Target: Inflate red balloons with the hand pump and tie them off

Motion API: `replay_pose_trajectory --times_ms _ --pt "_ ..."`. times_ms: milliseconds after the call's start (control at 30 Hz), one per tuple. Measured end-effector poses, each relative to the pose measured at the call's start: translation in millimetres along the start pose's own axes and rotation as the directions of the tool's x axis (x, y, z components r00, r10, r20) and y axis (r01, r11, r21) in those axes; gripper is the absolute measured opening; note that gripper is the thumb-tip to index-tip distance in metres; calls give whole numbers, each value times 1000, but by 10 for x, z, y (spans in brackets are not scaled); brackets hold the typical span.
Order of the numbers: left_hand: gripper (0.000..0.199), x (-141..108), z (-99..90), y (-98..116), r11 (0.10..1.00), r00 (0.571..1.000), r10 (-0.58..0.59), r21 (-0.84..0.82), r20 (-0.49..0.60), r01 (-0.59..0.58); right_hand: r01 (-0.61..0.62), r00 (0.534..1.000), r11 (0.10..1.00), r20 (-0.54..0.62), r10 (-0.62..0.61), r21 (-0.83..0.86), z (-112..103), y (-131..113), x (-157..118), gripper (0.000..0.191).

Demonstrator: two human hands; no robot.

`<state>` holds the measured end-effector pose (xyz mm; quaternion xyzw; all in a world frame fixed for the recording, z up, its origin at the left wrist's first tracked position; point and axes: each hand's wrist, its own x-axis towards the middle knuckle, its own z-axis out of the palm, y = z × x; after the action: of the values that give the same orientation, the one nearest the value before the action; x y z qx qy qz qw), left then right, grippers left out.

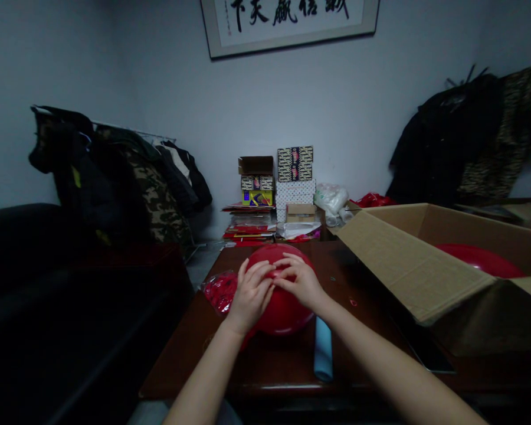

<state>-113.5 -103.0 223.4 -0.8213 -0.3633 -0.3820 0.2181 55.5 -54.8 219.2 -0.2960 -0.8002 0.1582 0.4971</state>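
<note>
Between the left hand [250,290] and the right hand [301,284], a red balloon [288,310] is pinched above the desk [272,367], apparently at its hidden neck. Tying seems to be under way; steady fingertip tension is called for.

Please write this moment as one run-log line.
left hand: at red balloon; right hand: at red balloon; blue tube: on table; cardboard box: open

Dim, bluish light; sofa [17,330] near-black; soft glare on balloon [287,310].
</note>
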Motion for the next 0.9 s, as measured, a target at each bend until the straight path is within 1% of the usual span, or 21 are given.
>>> replay_pose_trajectory --times_ms 100,233,367,433,533,633,700,733,800,833,900 --pt "17 8 0 23 1000 1000 -2 14 3 2 -4 1000 1000 23 5 -25 -37 -49 51 6" --pt "16 35 -22 62 1000 1000 0 25 6 0 28 997 1000 67 -27 -8 -58 -104 95 11" --pt "14 57 -35 82 999 999 -26 24 -24 27 14 999 998 43 -17 64 -68 -43 87 6" --pt "13 51 -23 80 999 998 -45 5 -43 45 -2 999 994 47 -3 106 -88 4 81 10" --pt "13 26 10 63 996 995 -72 -67 -76 67 10 992 990 119 -27 140 -146 11 82 13" --pt "13 2 39 35 983 987 -115 -157 -116 96 68 968 988 230 -98 137 -227 -54 84 11" --pt "11 -9 50 14 968 978 -164 -212 -132 134 103 955 986 266 -134 128 -279 -83 80 11" --pt "11 -15 54 2 957 972 -193 -242 -135 157 113 955 986 261 -141 122 -300 -81 76 13" --pt "10 -30 59 -19 930 959 -251 -305 -129 203 116 968 987 210 -137 109 -320 -42 61 14" --pt "10 -37 60 -28 917 953 -276 -332 -124 222 111 978 989 165 -127 102 -317 -10 51 14" --pt "10 -46 62 -37 900 948 -299 -363 -111 241 91 995 992 39 -95 85 -288 57 28 13"
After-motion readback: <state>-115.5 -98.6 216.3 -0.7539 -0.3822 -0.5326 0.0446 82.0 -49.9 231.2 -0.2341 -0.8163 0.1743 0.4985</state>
